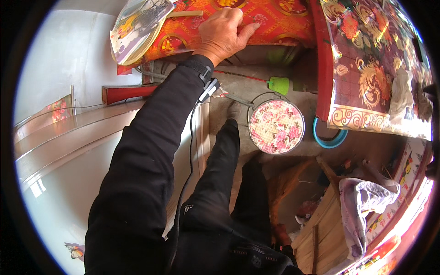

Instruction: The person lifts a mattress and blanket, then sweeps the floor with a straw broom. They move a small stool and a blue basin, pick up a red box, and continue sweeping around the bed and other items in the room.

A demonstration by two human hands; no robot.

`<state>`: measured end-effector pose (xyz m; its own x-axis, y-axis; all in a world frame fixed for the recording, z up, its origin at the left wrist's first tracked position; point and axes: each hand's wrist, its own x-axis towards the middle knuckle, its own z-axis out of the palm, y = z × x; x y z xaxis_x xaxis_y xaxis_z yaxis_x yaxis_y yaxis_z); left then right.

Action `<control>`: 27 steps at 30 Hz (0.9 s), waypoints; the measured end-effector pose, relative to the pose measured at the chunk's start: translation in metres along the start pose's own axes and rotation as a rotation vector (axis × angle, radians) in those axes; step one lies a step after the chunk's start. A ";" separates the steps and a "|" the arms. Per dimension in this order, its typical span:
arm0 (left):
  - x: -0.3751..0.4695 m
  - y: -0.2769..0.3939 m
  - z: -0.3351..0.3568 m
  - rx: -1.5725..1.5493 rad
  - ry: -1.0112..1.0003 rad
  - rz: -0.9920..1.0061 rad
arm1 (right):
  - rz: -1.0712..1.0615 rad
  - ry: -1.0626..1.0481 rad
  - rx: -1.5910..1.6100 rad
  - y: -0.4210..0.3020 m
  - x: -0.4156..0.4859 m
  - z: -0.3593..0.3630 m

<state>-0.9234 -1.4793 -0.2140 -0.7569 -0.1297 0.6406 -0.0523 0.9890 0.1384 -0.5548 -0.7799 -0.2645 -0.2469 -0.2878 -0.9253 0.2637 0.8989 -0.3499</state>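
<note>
My left hand [225,32] reaches forward over a red and gold patterned cloth [275,20] on a raised surface. Its thumb sticks out to the right, while the fingertips are hidden beyond the knuckles. Whether it rests on the cloth or holds something cannot be told. A thin wooden strip [185,13] lies just left of it, beside a stack of printed sheets [141,31]. Low beside my body, my right hand [282,235] is partly seen in shadow, near a wooden chair-like piece [309,237]; its fingers are not clear.
A round stool [276,127] with a flowered seat stands before my feet. Beyond it lies a green fly swatter [278,85]. At right are a blue basin [330,142] and a table with a patterned cover [364,68]. A pale cloth [357,213] hangs over wood.
</note>
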 end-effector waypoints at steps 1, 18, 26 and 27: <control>0.000 -0.001 -0.001 0.018 -0.081 -0.048 | -0.099 0.004 -0.037 0.005 0.002 -0.001; 0.000 0.000 0.002 -0.005 -0.047 -0.002 | 0.333 -0.055 0.573 -0.067 0.000 -0.043; -0.033 0.013 -0.003 -0.262 -0.058 0.041 | 0.609 -0.001 0.690 -0.065 0.014 -0.013; -0.059 0.023 -0.005 -0.305 -0.081 -0.012 | 0.688 0.029 0.646 -0.066 0.015 -0.010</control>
<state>-0.8769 -1.4496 -0.2448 -0.8075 -0.1230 0.5769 0.1269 0.9189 0.3735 -0.5850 -0.8399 -0.2537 0.1345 0.2541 -0.9578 0.8235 0.5090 0.2506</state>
